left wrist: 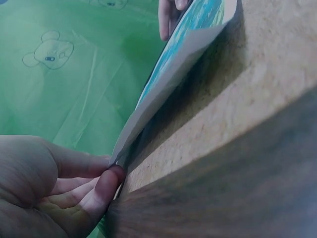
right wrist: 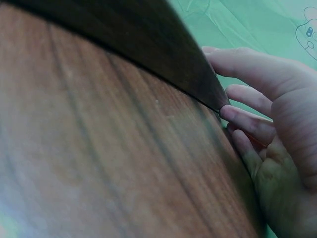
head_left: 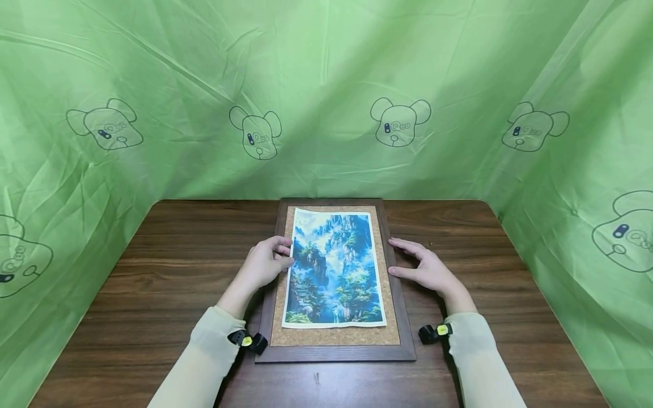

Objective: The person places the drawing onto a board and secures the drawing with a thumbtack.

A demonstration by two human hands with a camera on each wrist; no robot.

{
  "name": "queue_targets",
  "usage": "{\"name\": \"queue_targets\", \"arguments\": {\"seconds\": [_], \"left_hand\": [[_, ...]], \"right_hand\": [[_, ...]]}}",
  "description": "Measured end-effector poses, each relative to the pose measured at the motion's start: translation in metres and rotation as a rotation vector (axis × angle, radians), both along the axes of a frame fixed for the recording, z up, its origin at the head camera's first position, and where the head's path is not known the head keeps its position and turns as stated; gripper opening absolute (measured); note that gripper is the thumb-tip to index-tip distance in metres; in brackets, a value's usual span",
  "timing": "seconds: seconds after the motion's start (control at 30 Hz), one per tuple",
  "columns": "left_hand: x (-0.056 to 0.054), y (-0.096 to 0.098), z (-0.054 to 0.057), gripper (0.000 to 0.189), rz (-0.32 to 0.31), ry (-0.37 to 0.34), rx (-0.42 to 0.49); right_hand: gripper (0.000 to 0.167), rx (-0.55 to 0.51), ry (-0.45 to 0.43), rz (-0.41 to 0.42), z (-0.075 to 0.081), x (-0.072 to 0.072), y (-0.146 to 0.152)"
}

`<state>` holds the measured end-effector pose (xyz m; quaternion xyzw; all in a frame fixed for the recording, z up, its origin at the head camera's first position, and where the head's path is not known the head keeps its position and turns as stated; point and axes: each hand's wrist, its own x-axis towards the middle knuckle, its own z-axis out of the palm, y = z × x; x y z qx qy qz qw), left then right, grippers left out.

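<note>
A printed landscape picture, blue mountains with green trees and a white border, lies over a cork board inside a dark wooden frame. My left hand pinches the picture's left edge between thumb and fingers. In the left wrist view that edge of the paper is lifted off the cork. On the other side, my right hand touches the frame's right outer edge with fingers spread and fairly straight. The right wrist view shows its fingertips against the frame's side.
The frame lies on a brown wood-grain table, reaching its back edge. A green curtain with bear-head drawings surrounds the table at the back and both sides. Each wrist wears a small black camera.
</note>
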<state>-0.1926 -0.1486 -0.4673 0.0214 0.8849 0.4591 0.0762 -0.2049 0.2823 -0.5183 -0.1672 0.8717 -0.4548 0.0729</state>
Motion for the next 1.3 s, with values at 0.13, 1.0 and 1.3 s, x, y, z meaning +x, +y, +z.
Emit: {"name": "queue_targets", "arguments": {"seconds": [0.13,1.0,1.3], "left_hand": [[-0.001,-0.001,0.001,0.04,-0.008,-0.009,0.014],[-0.009,-0.035,0.018,0.038,-0.156,0.188,-0.112],[-0.019,-0.051,0.007,0.06,-0.349,0.307,-0.12]], "right_hand": [[0.078,0.003,0.0,-0.003,0.0,0.0,0.0],[0.077,-0.014,-0.005,-0.007,0.002,-0.001,-0.001],[0.077,-0.017,-0.008,-0.01,0.001,0.003,-0.002]]}}
